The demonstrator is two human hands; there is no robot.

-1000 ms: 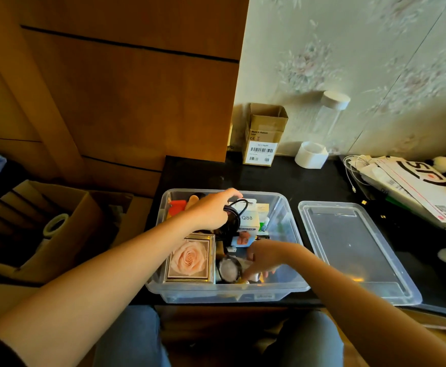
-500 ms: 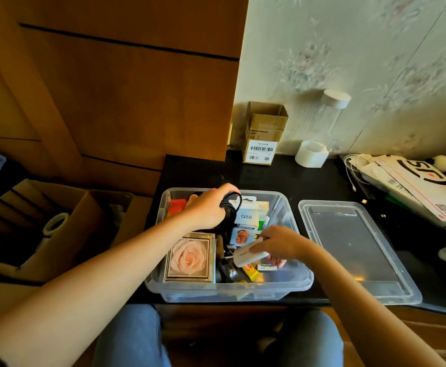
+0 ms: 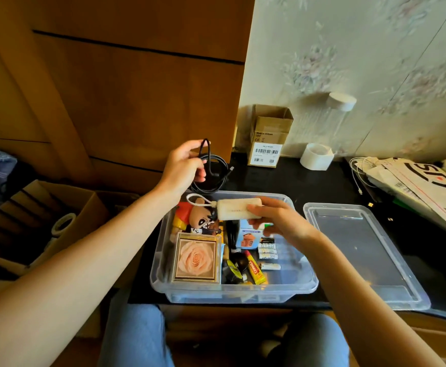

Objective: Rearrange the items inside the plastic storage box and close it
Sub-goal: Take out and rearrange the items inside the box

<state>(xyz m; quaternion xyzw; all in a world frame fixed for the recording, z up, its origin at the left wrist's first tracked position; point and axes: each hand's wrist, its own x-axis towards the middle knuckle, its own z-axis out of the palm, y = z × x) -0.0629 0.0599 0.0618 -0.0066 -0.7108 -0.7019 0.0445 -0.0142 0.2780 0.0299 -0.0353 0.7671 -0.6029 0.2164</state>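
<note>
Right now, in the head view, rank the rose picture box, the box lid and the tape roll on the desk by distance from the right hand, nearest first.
From the right hand:
1. Rose picture box, in the storage box, lower left.
2. Box lid, on the desk, right.
3. Tape roll, by the back wall.
The first two are fairly close.

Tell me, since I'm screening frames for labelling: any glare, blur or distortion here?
Head view: wide-angle bending curves the wardrobe edges; warm light glints on the lid and the box rim; the cable and white device look sharp enough; the far right edge smears.

Black cable (image 3: pixel 211 170), white power bank (image 3: pixel 239 211), peach rose box (image 3: pixel 196 258).
</note>
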